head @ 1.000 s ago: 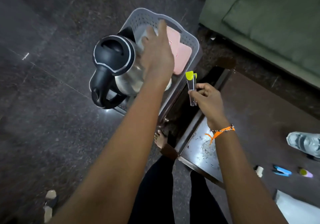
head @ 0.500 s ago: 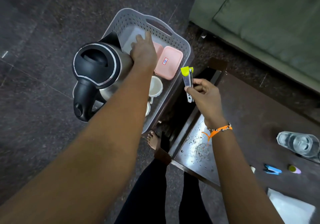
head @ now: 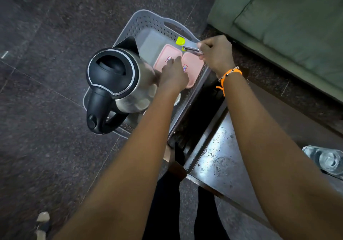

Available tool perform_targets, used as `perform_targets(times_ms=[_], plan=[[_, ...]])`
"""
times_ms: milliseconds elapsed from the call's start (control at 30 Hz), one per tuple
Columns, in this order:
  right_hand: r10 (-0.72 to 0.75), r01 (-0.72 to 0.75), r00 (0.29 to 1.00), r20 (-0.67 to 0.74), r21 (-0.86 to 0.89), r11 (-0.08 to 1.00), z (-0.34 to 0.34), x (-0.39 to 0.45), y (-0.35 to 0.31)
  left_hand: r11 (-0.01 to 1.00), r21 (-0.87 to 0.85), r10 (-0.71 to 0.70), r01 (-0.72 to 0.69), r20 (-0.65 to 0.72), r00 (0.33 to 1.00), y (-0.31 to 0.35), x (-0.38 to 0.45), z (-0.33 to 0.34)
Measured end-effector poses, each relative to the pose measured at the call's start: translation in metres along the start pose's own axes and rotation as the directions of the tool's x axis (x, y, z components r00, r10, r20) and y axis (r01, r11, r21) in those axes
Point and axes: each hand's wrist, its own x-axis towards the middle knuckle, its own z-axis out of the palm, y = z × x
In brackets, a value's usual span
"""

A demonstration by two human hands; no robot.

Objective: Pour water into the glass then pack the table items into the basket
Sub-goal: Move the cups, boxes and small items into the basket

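A: Basket first. Grey perforated plastic, light and a bit flexy, sitting on the floor beside the bench. Take it by the cut-out handle at its far rim. Loaded, I'd guess it's heavy now.

B: Because of the kettle?

A: Yes. Steel body, black lid, probably the heaviest thing here, smooth sides. Grab its black handle, nearest us. It stands in the basket, just left of the left hand.

B: Left hand doing what?

A: Fingers fairly straight, lying on the pink lidded boxes. Light rigid plastic, lying flat beneath it; looks like pressing, not gripping.

B: Right hand?

A: Pinching the clear clip with the yellow tip, thin, light, likely slick. It sticks out left of that hand, over the basket's far end.

B: Versus half a second back?

A: Then the clip was upright above the bench edge; now it's level above the basket. Left hand moved from the clear tray onto the boxes. Glass is on the bench, well right of both hands.
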Motion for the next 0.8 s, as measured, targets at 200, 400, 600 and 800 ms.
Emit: perform_targets(times_ms=[200,400,600,800], plan=[[0.037,-0.041,0.994,-0.099,-0.041,0.998,0.021,0.015,-0.014,0.998,-0.057,0.036,-0.036,-0.015,0.999,-0.01,-0.002,0.01],[-0.04,0.0,0.987,-0.156,-0.248,0.969,0.027,0.018,-0.008,0.997,-0.067,0.035,-0.036,-0.019,0.999,-0.013,-0.001,0.013],[-0.053,-0.002,0.993,-0.103,-0.474,0.88,0.026,0.016,0.002,0.998,-0.023,0.059,-0.059,-0.013,0.998,-0.014,-0.002,0.011],[-0.069,0.023,0.983,-0.17,-0.263,0.965,0.006,-0.009,0.009,0.989,-0.029,0.133,-0.144,-0.238,0.962,-0.002,-0.03,0.011]])
